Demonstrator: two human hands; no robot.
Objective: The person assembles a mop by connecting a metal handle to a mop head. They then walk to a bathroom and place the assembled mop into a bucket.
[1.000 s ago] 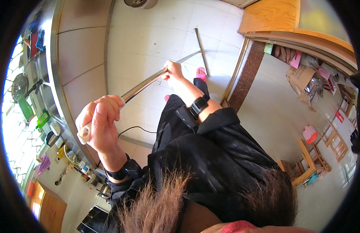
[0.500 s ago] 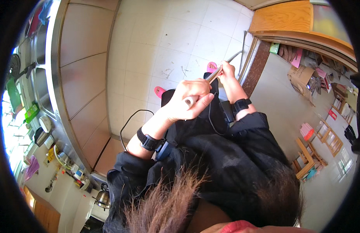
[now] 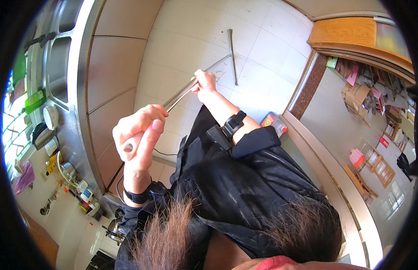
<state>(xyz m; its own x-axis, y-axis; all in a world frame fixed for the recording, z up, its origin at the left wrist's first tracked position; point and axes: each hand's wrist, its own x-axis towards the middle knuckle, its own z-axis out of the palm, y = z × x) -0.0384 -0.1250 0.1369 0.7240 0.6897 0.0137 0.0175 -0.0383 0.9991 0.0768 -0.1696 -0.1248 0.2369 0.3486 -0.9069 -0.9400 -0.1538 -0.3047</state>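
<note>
Both my hands are closed round the pale pole of a long-handled floor squeegee (image 3: pixel 178 95). My left hand (image 3: pixel 139 132) wraps its top end, where the hollow white grip pokes out toward me. Farther down the pole, my right hand (image 3: pixel 204 85) grips it with the fingers folded round. The thin dark bar of the squeegee head (image 3: pixel 232 56) lies across the pale tiled floor (image 3: pixel 186 40), ahead of my right hand. A few small dark bits show on the tiles near the head.
Cabinet doors under a metal counter (image 3: pixel 78 90) run along my left, with a sink basin (image 3: pixel 60 67) and kitchen things on top. On the right is a doorway track (image 3: pixel 303 85); a cardboard box (image 3: pixel 355 96) and wooden chairs stand beyond. A plastic container (image 3: pixel 273 122) sits beside my right elbow.
Both hands and the pole have swung left, my left hand toward the cabinets. The squeegee head has moved from beside the doorway leftward onto the middle of the floor. My body has turned.
</note>
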